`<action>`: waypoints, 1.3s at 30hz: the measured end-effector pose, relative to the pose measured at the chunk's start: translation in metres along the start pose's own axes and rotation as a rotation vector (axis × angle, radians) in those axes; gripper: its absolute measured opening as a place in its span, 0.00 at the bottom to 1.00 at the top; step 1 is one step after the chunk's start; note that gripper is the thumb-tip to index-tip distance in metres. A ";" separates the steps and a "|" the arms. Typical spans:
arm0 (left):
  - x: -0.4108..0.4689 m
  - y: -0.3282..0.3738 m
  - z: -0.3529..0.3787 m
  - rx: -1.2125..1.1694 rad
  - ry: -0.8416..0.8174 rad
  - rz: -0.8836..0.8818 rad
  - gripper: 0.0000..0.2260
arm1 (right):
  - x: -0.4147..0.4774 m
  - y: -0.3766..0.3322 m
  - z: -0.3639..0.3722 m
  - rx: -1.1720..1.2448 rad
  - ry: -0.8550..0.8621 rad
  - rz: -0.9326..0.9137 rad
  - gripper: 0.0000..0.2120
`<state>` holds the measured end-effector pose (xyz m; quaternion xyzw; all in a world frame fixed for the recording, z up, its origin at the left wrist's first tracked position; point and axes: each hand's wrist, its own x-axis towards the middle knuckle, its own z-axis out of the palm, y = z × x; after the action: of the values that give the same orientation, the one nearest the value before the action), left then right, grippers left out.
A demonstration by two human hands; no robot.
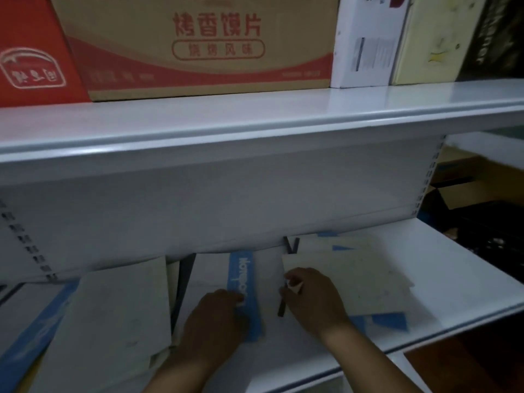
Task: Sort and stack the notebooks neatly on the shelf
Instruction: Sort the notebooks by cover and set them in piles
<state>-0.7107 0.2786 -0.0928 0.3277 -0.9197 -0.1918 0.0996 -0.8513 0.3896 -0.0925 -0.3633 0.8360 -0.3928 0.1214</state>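
Several notebooks lie on the lower white shelf (pixel 442 268). A white notebook with a blue band (pixel 243 279) lies in the middle, and my left hand (pixel 215 321) rests flat on it. My right hand (pixel 312 299) pinches the left edge of a pale cream notebook (pixel 354 279), which lies skewed over white and blue notebooks (pixel 388 320). A grey-white notebook (pixel 119 316) tops a loose pile at the left, over a blue-edged cover (pixel 37 333).
The upper shelf (pixel 255 120) overhangs the lower one and carries a brown and red carton (pixel 204 43), a red box (pixel 31 52) and white and yellow items (pixel 368 41). Dark boxes (pixel 476 211) sit beyond the shelf's right end.
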 end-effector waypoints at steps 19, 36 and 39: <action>0.077 0.091 0.008 -0.194 -0.264 0.050 0.18 | -0.020 0.099 -0.074 -0.105 0.502 0.176 0.32; -0.067 -0.123 -0.086 -0.078 0.261 -0.713 0.31 | -0.005 -0.105 0.128 -0.083 -0.323 -0.361 0.26; -0.055 -0.113 -0.085 -0.020 0.321 -0.672 0.29 | -0.010 -0.075 0.105 -0.098 -0.202 -0.353 0.25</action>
<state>-0.5781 0.2088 -0.0662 0.6362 -0.7315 -0.1692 0.1772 -0.7547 0.3044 -0.1069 -0.5473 0.7610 -0.3284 0.1162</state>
